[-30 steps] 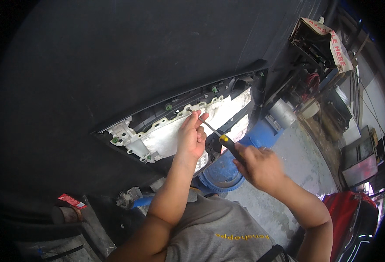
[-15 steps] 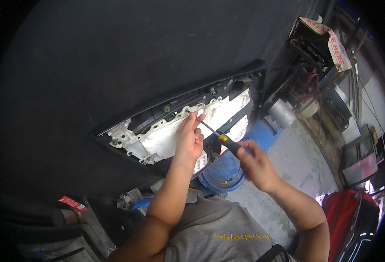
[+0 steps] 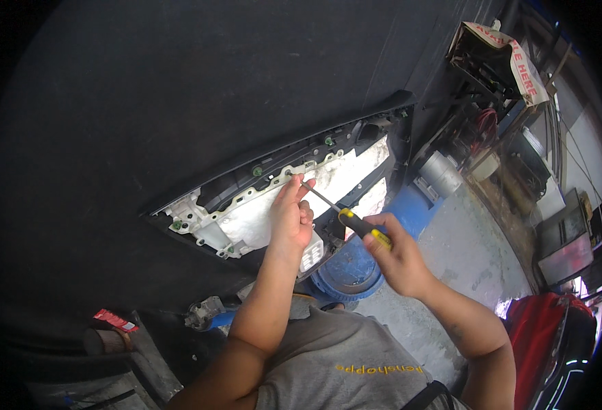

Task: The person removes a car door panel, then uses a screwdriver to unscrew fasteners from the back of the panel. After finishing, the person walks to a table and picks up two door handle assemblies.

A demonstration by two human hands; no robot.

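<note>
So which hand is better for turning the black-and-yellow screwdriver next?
Probably the right hand: it holds the screwdriver's handle, while the left hand is beside the thin metal shaft.

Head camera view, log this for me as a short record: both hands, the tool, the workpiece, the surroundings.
Right hand: gripping the handle of a black-and-yellow screwdriver
Left hand: fingertips by the screwdriver's tip; contact with the shaft unclear
Tool shaft: thin metal, slanting up-left from the handle
Workpiece: dark trim panel with bright white sheet and green clips
Surroundings: blue round container, silver metal cylinder, grey floor
</note>
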